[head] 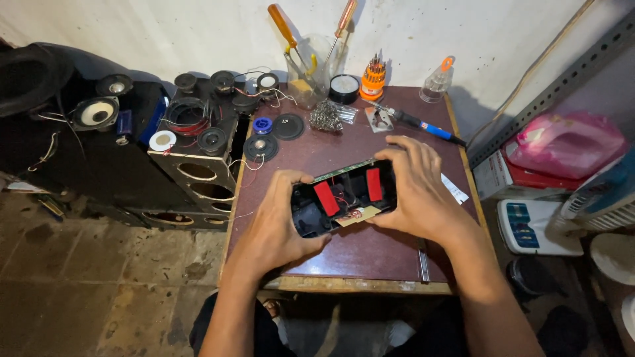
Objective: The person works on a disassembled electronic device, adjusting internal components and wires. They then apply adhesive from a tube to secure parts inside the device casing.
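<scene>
Casing (344,198): black oblong shell, open side up, held by both hands just above the middle of the table (370,254); it does not appear to rest on the top.
Interior: two red upright pieces (326,198), thin red wires and a tan board (362,215) at the near edge; a green board strip (344,170) runs along the far edge.
Progress: the shell is already open and its inner parts exposed; the parts look seated in place, none lifted out. No cover for it can be made out on the table, and neither hand holds a tool, so the stage reads as inspection or handling, not fastening.
Left hand (278,228): wraps the left end of the casing from below and outside, thumb over the near corner, fingers curled behind; closed firmly on the shell.
Right hand (417,195): covers the right end from above, fingers arched over the far edge, thumb at the near side by the tan board; likewise clasping the shell.
Forearms: both enter from the bottom, converging on the casing.
Table, far side: soldering iron (423,125), heap of screws (325,116), orange bit set (374,78), jar (309,79) with screwdrivers, loose speaker cones (261,147).
Left of table: black speaker cabinets (192,168) with empty round cut-outs.
</scene>
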